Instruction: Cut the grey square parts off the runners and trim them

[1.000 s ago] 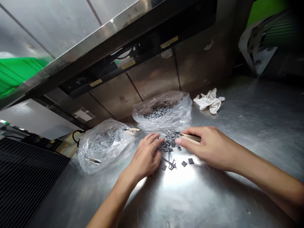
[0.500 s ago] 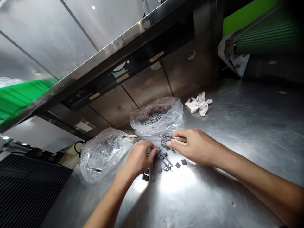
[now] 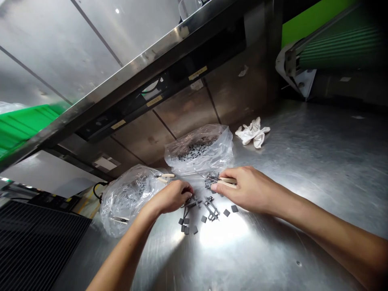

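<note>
The right hand (image 3: 247,187) holds cream-handled metal cutters (image 3: 227,180) at small dark-grey plastic parts (image 3: 209,184), heaped between the hands. The left hand (image 3: 173,197) curls narrow; I can't tell what it holds. Best keep it clear of the cutters' tips.

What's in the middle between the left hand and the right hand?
In the head view, small grey pieces lie on the metal table between the left hand and the right hand, whose pliers point toward them.
</note>
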`<act>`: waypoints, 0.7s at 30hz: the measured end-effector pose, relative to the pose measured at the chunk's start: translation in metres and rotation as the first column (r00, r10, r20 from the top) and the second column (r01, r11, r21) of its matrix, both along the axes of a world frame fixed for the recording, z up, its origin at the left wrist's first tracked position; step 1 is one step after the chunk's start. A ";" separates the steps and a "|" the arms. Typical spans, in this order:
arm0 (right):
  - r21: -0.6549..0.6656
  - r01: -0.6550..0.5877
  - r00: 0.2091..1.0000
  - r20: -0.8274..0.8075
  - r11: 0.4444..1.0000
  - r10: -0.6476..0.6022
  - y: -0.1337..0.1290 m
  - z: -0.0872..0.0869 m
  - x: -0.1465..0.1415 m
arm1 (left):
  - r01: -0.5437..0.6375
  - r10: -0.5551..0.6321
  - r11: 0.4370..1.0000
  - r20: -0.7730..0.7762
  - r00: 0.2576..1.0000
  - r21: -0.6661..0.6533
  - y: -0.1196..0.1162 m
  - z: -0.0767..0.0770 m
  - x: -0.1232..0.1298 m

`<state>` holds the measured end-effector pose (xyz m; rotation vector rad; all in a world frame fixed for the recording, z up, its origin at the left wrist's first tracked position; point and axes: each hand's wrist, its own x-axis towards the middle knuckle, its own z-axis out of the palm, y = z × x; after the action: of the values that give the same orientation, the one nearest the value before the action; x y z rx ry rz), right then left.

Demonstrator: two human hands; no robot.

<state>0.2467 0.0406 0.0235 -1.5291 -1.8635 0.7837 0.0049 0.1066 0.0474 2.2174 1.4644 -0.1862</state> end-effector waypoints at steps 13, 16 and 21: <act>-0.143 -0.108 0.989 -0.112 0.984 0.092 -0.005 0.003 -0.003 | -0.376 0.429 0.901 0.565 0.704 -0.216 -0.026 0.031 -0.028; -0.184 -0.171 0.974 -0.182 0.968 0.138 -0.009 0.004 -0.007 | -0.446 0.535 0.829 0.713 0.454 -0.337 -0.041 0.019 -0.015; -0.198 -0.267 0.954 -0.192 0.943 0.229 -0.014 0.001 -0.011 | -0.485 0.654 0.671 0.756 0.031 -0.560 -0.063 -0.016 0.011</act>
<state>0.2352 0.0261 0.0241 -1.3212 -1.9158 1.2350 0.0158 0.0439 0.0311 0.9098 1.3287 1.1027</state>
